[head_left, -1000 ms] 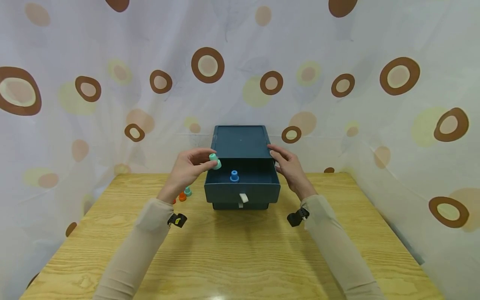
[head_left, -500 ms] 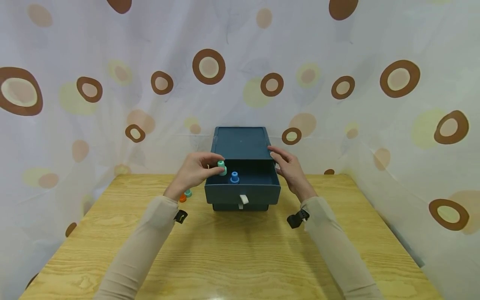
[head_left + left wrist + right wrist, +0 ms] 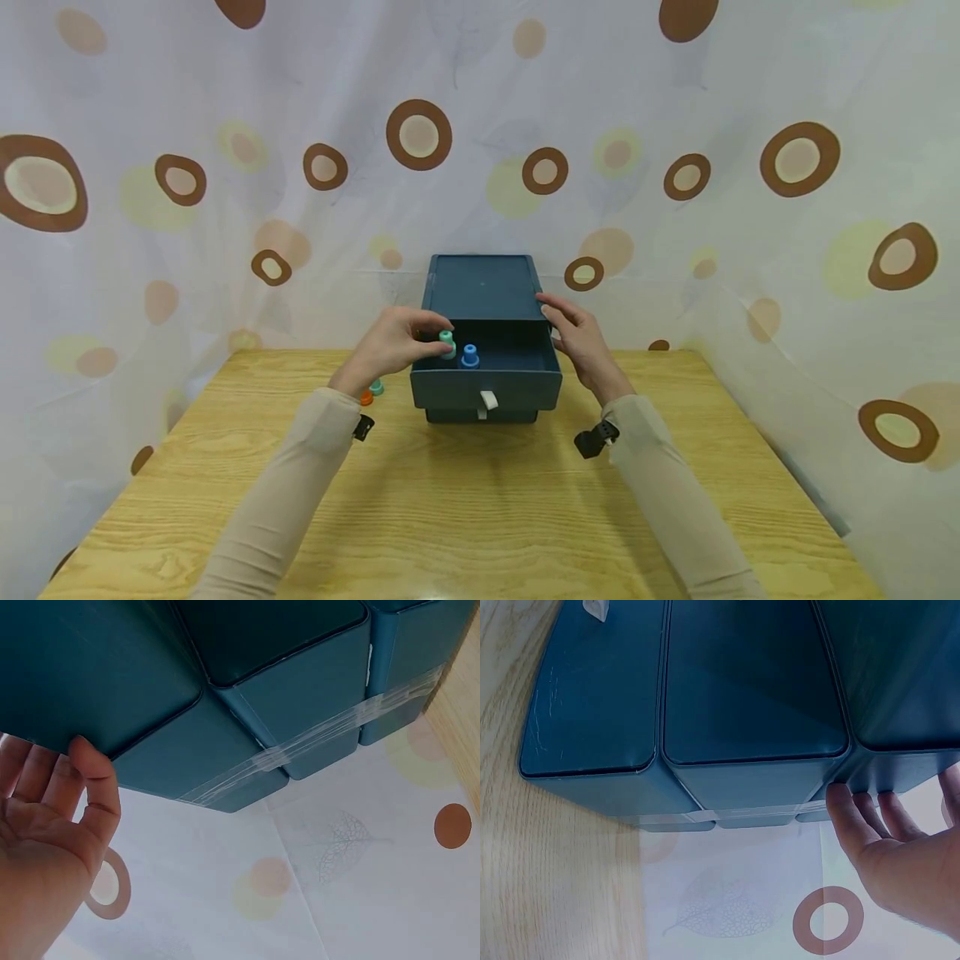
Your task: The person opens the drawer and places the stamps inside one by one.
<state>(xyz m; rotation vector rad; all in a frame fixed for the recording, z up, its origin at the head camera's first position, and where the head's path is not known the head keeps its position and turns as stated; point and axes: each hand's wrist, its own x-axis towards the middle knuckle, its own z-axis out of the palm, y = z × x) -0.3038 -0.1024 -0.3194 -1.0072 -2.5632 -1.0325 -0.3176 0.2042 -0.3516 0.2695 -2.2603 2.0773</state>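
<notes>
My left hand (image 3: 392, 343) pinches a small mint-green stepped plastic peg (image 3: 447, 337) between thumb and fingers. The peg is upright, low in the left part of a pulled-out drawer (image 3: 450, 390); whether it touches the drawer floor, I cannot tell. Just right of it, a similar blue peg (image 3: 470, 357) stands in the drawer. My right hand (image 3: 583, 346) rests its fingers against the right side of the dark blue drawer cabinet (image 3: 482, 287), near its top front edge. In the right wrist view, the fingers (image 3: 847, 814) touch the cabinet wall. The left wrist view hides the peg.
On the wooden table (image 3: 480, 508), left of the cabinet, lie an orange peg (image 3: 366, 398) and another mint-green peg (image 3: 377, 387), partly behind my left wrist. A white pull tab (image 3: 489, 400) sticks out from the drawer front. A patterned curtain (image 3: 480, 208) hangs behind.
My left hand has moved right and down, bringing the mint-green peg from above the drawer's left edge into the drawer beside the blue one. The right hand has stayed put.
</notes>
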